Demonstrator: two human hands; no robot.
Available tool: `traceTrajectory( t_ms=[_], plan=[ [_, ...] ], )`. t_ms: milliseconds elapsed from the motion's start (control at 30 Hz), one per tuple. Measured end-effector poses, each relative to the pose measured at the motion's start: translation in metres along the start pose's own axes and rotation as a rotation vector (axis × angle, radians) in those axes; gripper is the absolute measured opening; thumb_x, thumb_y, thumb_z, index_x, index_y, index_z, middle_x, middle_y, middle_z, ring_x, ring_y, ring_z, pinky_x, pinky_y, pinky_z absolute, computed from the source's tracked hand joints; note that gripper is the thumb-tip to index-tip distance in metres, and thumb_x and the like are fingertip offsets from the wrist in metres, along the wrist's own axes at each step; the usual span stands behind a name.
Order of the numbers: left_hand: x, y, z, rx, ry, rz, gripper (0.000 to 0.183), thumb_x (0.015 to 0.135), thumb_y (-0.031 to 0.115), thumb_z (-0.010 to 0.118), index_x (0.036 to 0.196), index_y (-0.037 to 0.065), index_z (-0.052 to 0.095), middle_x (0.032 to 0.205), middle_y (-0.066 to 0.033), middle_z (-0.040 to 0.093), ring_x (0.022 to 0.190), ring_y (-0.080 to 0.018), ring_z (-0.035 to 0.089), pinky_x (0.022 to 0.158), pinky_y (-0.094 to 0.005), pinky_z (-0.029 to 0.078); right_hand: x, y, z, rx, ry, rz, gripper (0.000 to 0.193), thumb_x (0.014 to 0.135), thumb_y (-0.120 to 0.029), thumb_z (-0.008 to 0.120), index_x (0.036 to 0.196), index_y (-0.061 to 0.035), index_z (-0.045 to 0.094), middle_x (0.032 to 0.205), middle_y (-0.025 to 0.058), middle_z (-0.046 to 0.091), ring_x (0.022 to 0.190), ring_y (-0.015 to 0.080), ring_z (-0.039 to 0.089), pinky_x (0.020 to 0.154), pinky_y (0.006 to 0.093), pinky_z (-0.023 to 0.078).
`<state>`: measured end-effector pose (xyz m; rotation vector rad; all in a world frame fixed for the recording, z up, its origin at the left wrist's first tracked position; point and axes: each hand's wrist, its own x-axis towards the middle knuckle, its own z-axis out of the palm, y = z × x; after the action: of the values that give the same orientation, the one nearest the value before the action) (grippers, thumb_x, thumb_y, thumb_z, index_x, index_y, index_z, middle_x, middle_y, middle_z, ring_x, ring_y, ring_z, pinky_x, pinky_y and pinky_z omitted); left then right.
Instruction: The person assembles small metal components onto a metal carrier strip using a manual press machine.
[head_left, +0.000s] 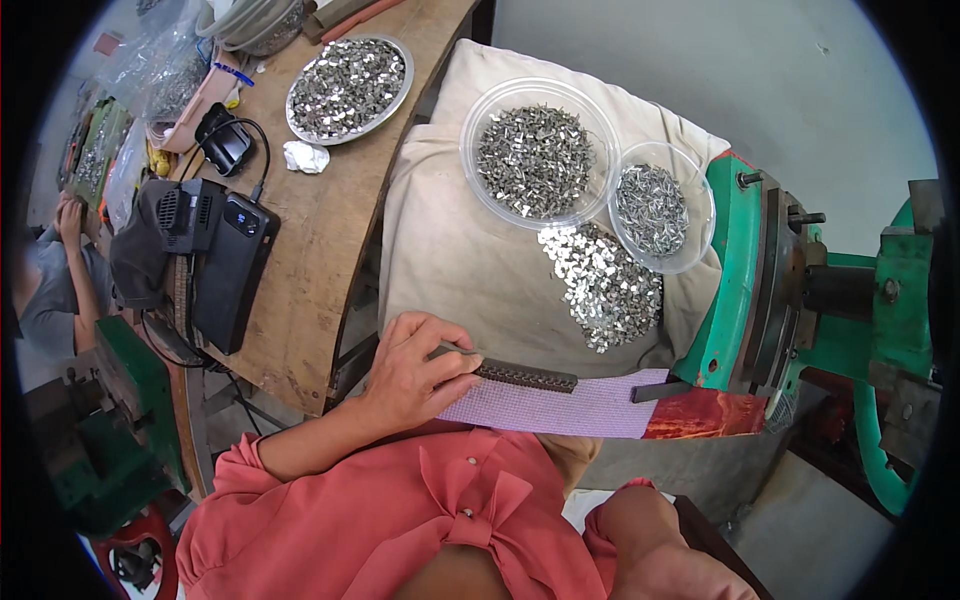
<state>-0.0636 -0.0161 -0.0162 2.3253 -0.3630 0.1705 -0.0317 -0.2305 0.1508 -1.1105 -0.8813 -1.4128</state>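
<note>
My left hand (418, 368) has its thumb and fingers closed round the left end of a dark, narrow bar (528, 377) with a row of small notches or teeth along it. The bar lies over a lilac woven strip (590, 402) in front of me. At the lower edge my right hand (685, 572) is cut off by the frame, so its fingers do not show. Beyond the bar, a heap of shiny flat metal pieces (605, 285) spreads on a beige cloth (440, 260).
Two clear round tubs, one larger (470, 165) and one smaller (708, 225), hold small metal parts. A green machine (722, 280) stands at right. The wooden table (300, 270) at left bears a plate (408, 85) of metal pieces and a black power bank (240, 280). Another person (55, 290) sits far left.
</note>
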Motion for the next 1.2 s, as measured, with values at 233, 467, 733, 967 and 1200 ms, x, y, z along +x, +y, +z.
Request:
traceTrajectory(
  t_ms=[233, 467, 733, 967, 1200],
  plan=[
    [0.001, 0.001, 0.001, -0.005, -0.010, -0.008, 0.024, 0.072, 0.020, 0.082, 0.093, 0.015, 0.071, 0.105, 0.0018, 0.062, 0.097, -0.0238, 0.053, 0.085, -0.0372, 0.042, 0.004, -0.003, -0.016, -0.003, -0.164, 0.033, 0.021, 0.092, -0.004, 0.061, 0.111, 0.0041, 0.059, 0.116, 0.0112, 0.055, 0.103, 0.0248, 0.054, 0.095, 0.0363, 0.046],
    [0.010, 0.005, 0.004, -0.014, -0.018, -0.006, 0.025, 0.071, 0.020, 0.081, 0.094, 0.015, 0.071, 0.104, 0.0012, 0.062, 0.097, -0.0250, 0.053, 0.085, -0.0384, 0.040, -0.027, 0.014, -0.040, -0.328, 0.127, 0.044, 0.025, 0.103, -0.025, 0.046, 0.116, -0.0070, 0.058, 0.091, 0.0060, 0.053, 0.076, 0.0249, 0.052, 0.083, 0.0423, 0.043],
    [0.014, 0.012, 0.005, 0.042, -0.008, -0.027, 0.026, 0.071, 0.018, 0.081, 0.094, 0.014, 0.071, 0.099, 0.0007, 0.061, 0.094, -0.0246, 0.053, 0.078, -0.0389, 0.035, -0.080, -0.017, -0.144, -0.976, -0.588, 1.036, 0.017, 0.087, 0.004, 0.062, 0.099, -0.0004, 0.073, 0.096, 0.0130, 0.063, 0.088, 0.0247, 0.059, 0.079, 0.0338, 0.048],
    [0.019, 0.015, 0.007, 0.055, -0.054, 0.015, 0.030, 0.067, 0.011, 0.082, 0.094, 0.008, 0.069, 0.097, -0.0052, 0.060, 0.090, -0.0260, 0.053, 0.078, -0.0384, 0.037, -0.103, -0.008, -0.166, -1.034, -0.893, 1.095, 0.031, 0.083, -0.003, 0.072, 0.114, -0.0040, 0.070, 0.115, 0.0163, 0.060, 0.110, 0.0317, 0.055, 0.094, 0.0392, 0.044],
    [0.022, 0.017, 0.004, 0.028, -0.085, 0.010, 0.029, 0.070, 0.012, 0.081, 0.095, 0.005, 0.068, 0.096, -0.0085, 0.059, 0.088, -0.0290, 0.054, 0.077, -0.0381, 0.042, -0.084, 0.005, -0.181, -0.866, -1.032, 1.235, 0.038, 0.075, -0.008, 0.081, 0.111, -0.0061, 0.071, 0.106, 0.0110, 0.062, 0.099, 0.0287, 0.055, 0.089, 0.0377, 0.045]
  ],
)
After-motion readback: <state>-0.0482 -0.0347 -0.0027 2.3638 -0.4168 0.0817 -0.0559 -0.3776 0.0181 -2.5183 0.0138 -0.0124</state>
